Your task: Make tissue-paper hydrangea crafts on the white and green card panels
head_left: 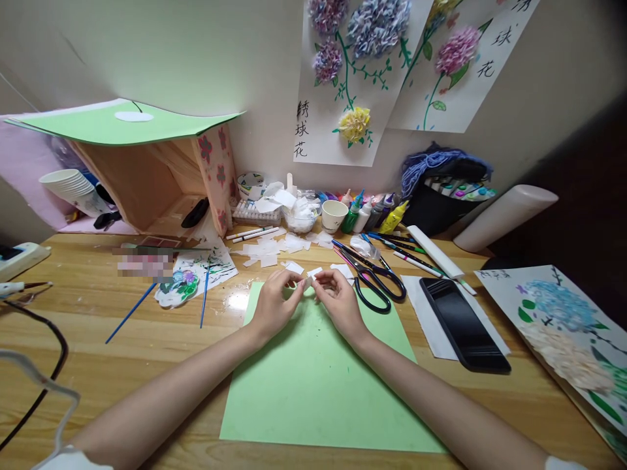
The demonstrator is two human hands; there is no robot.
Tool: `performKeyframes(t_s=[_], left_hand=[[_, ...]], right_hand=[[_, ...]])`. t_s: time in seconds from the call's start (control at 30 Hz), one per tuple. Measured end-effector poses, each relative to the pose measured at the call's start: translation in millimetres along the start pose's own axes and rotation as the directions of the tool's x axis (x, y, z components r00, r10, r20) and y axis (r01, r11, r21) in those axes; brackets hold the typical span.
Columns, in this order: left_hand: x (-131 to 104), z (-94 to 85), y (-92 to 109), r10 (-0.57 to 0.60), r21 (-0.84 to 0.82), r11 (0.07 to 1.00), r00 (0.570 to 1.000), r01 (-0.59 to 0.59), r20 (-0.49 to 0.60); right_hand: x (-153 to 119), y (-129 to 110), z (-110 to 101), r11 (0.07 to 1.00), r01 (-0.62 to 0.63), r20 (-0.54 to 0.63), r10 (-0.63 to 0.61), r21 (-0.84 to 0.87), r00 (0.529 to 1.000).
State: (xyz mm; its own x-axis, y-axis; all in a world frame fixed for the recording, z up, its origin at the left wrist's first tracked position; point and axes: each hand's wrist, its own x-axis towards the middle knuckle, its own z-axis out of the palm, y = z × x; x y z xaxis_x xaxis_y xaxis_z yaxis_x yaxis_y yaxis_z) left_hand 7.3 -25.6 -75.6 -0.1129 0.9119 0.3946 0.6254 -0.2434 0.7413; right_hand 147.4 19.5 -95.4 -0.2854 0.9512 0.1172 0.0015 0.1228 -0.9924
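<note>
Head view: over green paper [318, 391] on a wooden table [171, 372], both hands [278, 299] [340, 301] pinch a pale scrap [308, 282].

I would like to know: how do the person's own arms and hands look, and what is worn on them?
The left hand and right hand are bare, with no gloves, rings or watch visible. Both forearms are uncovered. White sleeves show only at the picture's bottom edge, with no marking visible.

The characters 绣球花 [301, 128] ran down the left poster [369, 88], 球花 [501, 37] followed a cut-off character [522, 5] on the right poster [458, 98], and the painted sheet's [514, 294] writing [498, 273] was illegible.
</note>
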Motion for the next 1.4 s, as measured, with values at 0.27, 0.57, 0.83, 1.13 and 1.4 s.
performKeyframes(t_s=[0.27, 0.57, 0.83, 1.13, 1.4], left_hand=[[5.0, -2.8, -3.9, -0.046, 0.125, 0.991, 0.998, 0.04, 0.047], [4.4, -1.8, -3.7, 0.046, 0.309, 0.947, 0.991, -0.084, 0.129], [-1.2, -0.4, 0.1, 0.112, 0.213, 0.971, 0.994, -0.113, 0.018], [2.4, 1.5, -7.2, -0.026, -0.003, 1.0, 0.999, 0.026, 0.025], [-3.6, 3.2, -0.1, 0.09, 0.044, 0.995, 0.996, -0.092, 0.026]], right_hand=[[-1.7, -5.7, -1.6, 0.987, 0.082, -0.003, -0.083, -0.135, 0.997], [-0.7, -2.2, -2.5, 0.99, 0.061, -0.063, -0.069, -0.125, 0.996], [-2.3, -9.5, -3.2, 0.967, 0.165, 0.027, -0.163, -0.196, 0.986], [-2.5, -9.1, -2.6, 0.981, 0.103, 0.01, -0.103, -0.165, 0.995], [-7.0, -11.2, -1.8, 0.984, 0.109, 0.009, -0.109, -0.141, 0.994]])
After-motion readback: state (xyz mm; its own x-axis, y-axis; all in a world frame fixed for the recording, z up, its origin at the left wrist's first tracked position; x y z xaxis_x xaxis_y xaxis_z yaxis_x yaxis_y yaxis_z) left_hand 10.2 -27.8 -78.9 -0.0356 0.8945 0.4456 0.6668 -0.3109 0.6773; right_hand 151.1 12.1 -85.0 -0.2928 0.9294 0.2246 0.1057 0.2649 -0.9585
